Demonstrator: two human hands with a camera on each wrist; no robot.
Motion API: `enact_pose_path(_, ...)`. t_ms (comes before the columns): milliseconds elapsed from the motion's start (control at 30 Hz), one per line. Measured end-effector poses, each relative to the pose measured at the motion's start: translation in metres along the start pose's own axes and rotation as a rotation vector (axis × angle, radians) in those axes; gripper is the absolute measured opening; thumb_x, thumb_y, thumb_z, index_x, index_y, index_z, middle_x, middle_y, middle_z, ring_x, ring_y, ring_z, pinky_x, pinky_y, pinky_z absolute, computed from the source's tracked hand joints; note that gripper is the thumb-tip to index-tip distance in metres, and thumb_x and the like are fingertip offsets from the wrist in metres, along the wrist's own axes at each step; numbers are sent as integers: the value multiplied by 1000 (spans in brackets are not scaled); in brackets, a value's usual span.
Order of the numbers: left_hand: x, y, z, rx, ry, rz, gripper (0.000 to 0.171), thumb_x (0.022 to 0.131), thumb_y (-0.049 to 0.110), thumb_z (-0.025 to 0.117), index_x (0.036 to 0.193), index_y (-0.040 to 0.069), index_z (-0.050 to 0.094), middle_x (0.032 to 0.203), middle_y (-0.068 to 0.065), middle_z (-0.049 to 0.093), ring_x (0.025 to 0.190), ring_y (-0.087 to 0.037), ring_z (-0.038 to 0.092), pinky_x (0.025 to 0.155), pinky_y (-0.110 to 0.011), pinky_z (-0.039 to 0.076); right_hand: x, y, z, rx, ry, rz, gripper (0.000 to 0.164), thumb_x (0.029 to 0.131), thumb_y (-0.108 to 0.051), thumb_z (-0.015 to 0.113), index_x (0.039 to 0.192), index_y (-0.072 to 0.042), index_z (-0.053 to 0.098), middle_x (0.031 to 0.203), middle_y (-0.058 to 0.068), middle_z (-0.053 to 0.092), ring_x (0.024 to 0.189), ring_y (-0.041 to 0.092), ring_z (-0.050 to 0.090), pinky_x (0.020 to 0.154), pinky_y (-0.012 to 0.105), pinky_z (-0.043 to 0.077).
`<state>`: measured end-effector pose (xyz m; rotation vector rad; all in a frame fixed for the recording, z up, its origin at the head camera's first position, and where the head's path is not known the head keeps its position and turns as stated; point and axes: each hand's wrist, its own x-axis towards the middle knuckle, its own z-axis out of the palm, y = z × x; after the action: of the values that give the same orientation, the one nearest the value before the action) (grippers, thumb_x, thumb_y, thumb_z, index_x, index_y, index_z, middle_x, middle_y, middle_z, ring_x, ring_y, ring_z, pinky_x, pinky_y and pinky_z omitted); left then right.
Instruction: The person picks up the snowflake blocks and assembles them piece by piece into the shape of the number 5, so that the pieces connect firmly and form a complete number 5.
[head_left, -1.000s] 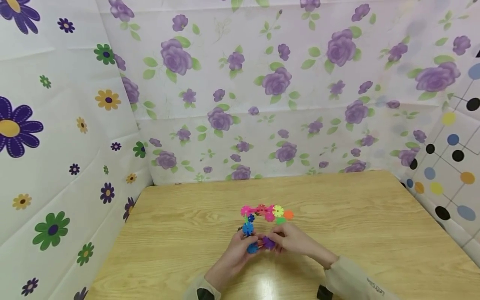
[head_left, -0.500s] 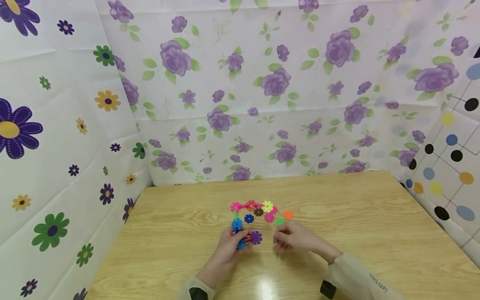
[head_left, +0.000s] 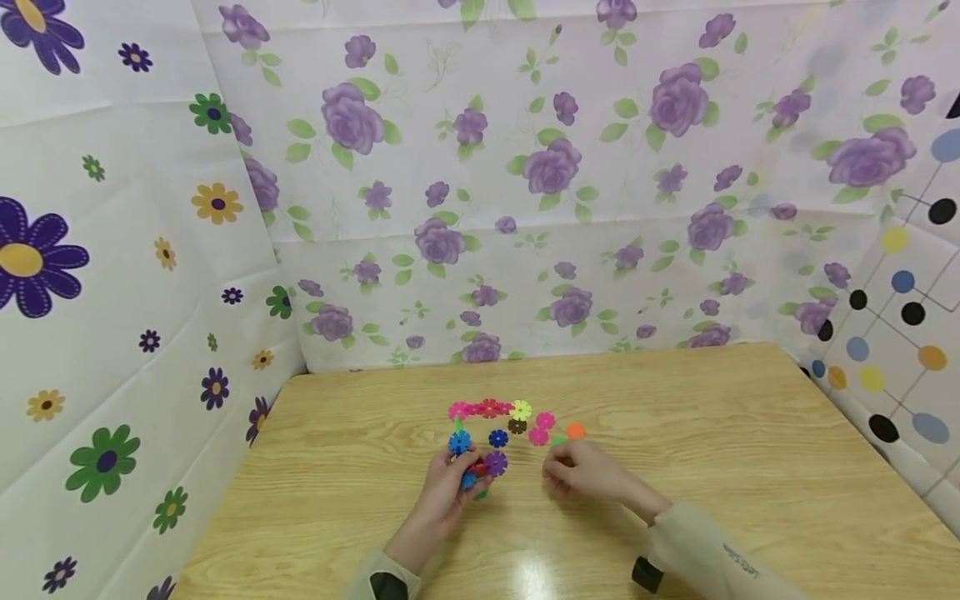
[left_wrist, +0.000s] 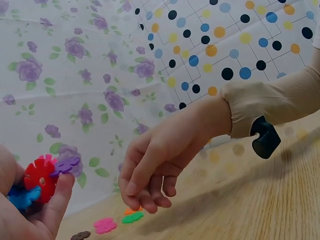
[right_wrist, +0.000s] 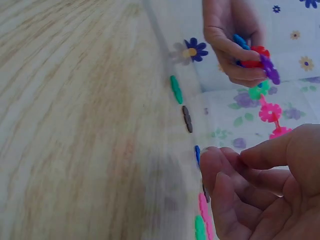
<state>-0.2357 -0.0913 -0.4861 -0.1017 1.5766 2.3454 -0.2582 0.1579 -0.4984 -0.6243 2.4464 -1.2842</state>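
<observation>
My left hand [head_left: 442,487] grips a chain of joined plastic snowflake discs above the table. Near its fingers are a blue disc [head_left: 460,442], a red disc [left_wrist: 41,180] and a purple disc [head_left: 496,463]. From there the chain runs away from me through green and pink to a yellow disc [head_left: 521,410]. My right hand [head_left: 588,471] hovers to the right with fingers loosely bent; nothing shows between them in the right wrist view. It is nearest a loose green disc [head_left: 557,442] and an orange disc [head_left: 575,431].
Loose discs lie on the wooden table [head_left: 675,408]: dark blue [head_left: 498,438], brown [head_left: 517,426], pink [head_left: 538,436], and another green one [head_left: 481,493] below the left hand. Patterned cloth [head_left: 555,250] hangs behind the table and along both sides.
The hands were together at the purple disc; the right hand has let go of it. My left hand has carried the chain leftward, uncovering the loose dark blue, brown and green discs.
</observation>
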Motion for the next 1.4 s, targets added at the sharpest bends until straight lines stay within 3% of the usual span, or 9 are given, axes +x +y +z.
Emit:
enact_pose_path(200, -1, 2, -3, -54, 68, 14, 19, 100, 12, 44, 114, 1, 39, 96, -2, 57, 87, -10, 67, 79, -25, 58, 7, -5, 10, -101, -34, -81, 17, 98, -14, 55, 96, -5, 69, 78, 7, 67, 62, 9, 58, 55, 21, 50)
enact_pose_path(433, 1, 4, -4, -70, 107, 4, 20, 101, 17, 44, 114, 4, 36, 96, -3, 56, 78, -7, 64, 73, -19, 57, 17, -18, 20, -195, -106, -140, 13, 94, -12, 59, 101, -6, 67, 95, 5, 70, 82, 7, 62, 72, 19, 52)
enact_pose_path(600, 2, 4, -6, -87, 116, -12, 31, 101, 31, 49, 115, 5, 37, 92, -3, 58, 73, -6, 64, 71, -17, 56, 29, -25, 31, -271, -172, -188, 17, 93, -11, 60, 109, -9, 67, 106, 5, 70, 93, 10, 64, 82, 20, 52)
enact_pose_path(733, 1, 3, -7, -85, 129, -34, 45, 98, 43, 52, 118, 7, 36, 88, -3, 61, 69, -6, 63, 69, -17, 56, 37, -33, 42, -294, -194, -186, 29, 92, -11, 62, 120, -11, 65, 110, 7, 70, 95, 10, 65, 83, 21, 52)
enact_pose_path(833, 0, 2, -8, -89, 128, -38, 52, 95, 44, 58, 120, 6, 33, 86, -2, 63, 68, -6, 63, 68, -16, 56, 43, -36, 50, -307, -185, -172, 33, 91, -11, 64, 123, -9, 64, 102, 5, 71, 84, 7, 63, 76, 19, 52)
enact_pose_path(933, -1, 1, -8, -88, 115, -33, 54, 92, 37, 65, 123, 5, 33, 88, -1, 65, 70, -6, 65, 69, -17, 56, 48, -37, 58, -345, -167, -184, 22, 91, -13, 64, 112, -7, 68, 87, -2, 68, 71, 2, 56, 66, 16, 49)
enact_pose_path(1100, -1, -1, -9, -57, 82, -15, 36, 89, 22, 69, 111, 7, 44, 83, 2, 67, 68, -5, 64, 63, -15, 54, 51, -38, 66, -458, -106, -263, 15, 88, -14, 68, 101, -7, 68, 74, -7, 59, 61, -1, 46, 59, 15, 43)
enact_pose_path(1233, -1, -2, -10, -24, 71, -12, 29, 90, 22, 68, 103, 10, 45, 79, 5, 66, 65, -3, 61, 60, -13, 52, 49, -41, 66, -449, -77, -188, 28, 82, -13, 74, 108, -6, 65, 76, -4, 61, 63, 1, 50, 61, 17, 45)
enact_pose_path(1400, 1, -4, -10, -3, 98, -26, 45, 91, 39, 66, 113, 9, 41, 83, 4, 64, 66, -3, 59, 62, -14, 51, 47, -42, 64, -389, -67, -81, 30, 76, -11, 79, 103, -12, 66, 78, -5, 61, 66, 3, 50, 62, 18, 45)
